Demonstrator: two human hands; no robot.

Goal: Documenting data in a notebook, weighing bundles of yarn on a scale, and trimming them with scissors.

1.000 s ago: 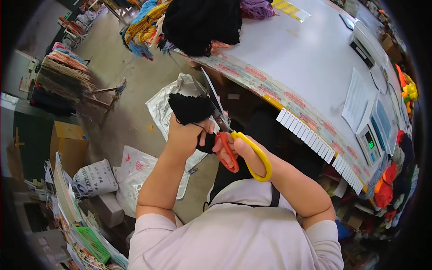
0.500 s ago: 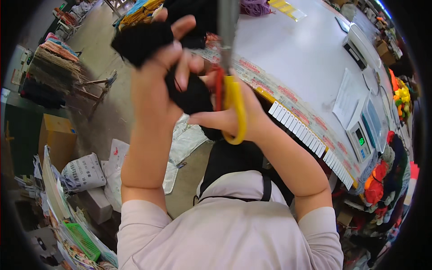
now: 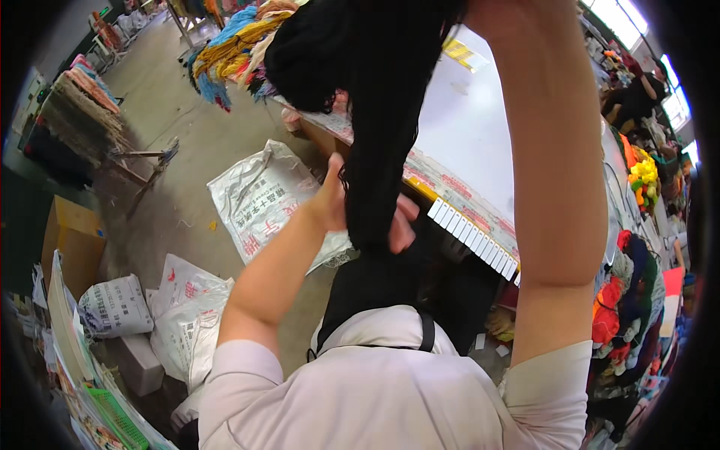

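Observation:
A long hank of black yarn [image 3: 384,127] hangs down in front of me from the top edge of the view. My left hand [image 3: 328,204] is around its lower end, with the thumb on the near left side and fingertips showing past the right side. High up, my right hand [image 3: 491,16] is raised beside the top of the hank. The view's edge cuts it off and its fingers are hidden, so its grip does not show. Left of the hank, a bundle of black yarn [image 3: 307,56] lies on the table's corner.
The white table [image 3: 469,112] has a row of white tags [image 3: 472,234] along its front edge. Coloured yarn hanks [image 3: 240,45] hang over its far left corner. White printed sacks [image 3: 259,195] and a cardboard box [image 3: 75,232] stand on the floor at left. Colourful yarn piles [image 3: 630,292] lie at right.
My right arm has risen to the top edge, and the yellow-and-red-handled scissors are out of view. The wound black yarn now hangs long; my left hand has moved down to its lower end.

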